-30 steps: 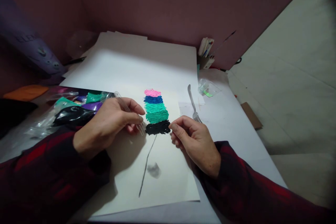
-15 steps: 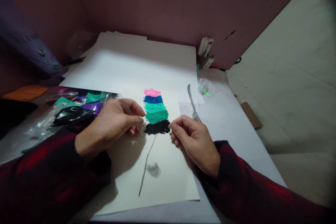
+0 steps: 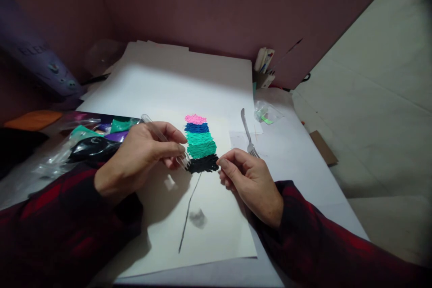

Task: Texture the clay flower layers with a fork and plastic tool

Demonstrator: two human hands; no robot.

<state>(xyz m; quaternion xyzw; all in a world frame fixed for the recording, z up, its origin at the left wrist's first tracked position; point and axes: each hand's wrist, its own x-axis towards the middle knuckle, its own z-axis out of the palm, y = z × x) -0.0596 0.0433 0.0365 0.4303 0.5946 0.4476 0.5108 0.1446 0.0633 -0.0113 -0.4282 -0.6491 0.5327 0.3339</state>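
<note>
My left hand (image 3: 148, 150) grips a clear plastic fork (image 3: 160, 134), its tines pressed to the left end of a textured black clay band (image 3: 204, 164). At that band's right end, the thumb and forefinger of my right hand (image 3: 248, 180) are pinched together; whatever is between them is hidden. Above the black lie green clay (image 3: 201, 149), turquoise clay (image 3: 199, 137), blue clay (image 3: 197, 128) and pink clay (image 3: 195, 119), stacked as rough strips on a cream paper sheet (image 3: 216, 238). A dark drawn line (image 3: 186, 216) runs down from the black band, beside a grey smudge (image 3: 197, 218).
A metal fork (image 3: 248, 132) lies right of the sheet, near a small clear bag (image 3: 268, 112) with a green piece inside. Bagged colored clay (image 3: 94, 144) crowds the left side. Large white paper sheets (image 3: 189, 76) lie behind, against the wall (image 3: 202, 9).
The plastic fork in my left hand has shifted slightly right, its tines now against the black clay's left end. My right hand stays nearly still.
</note>
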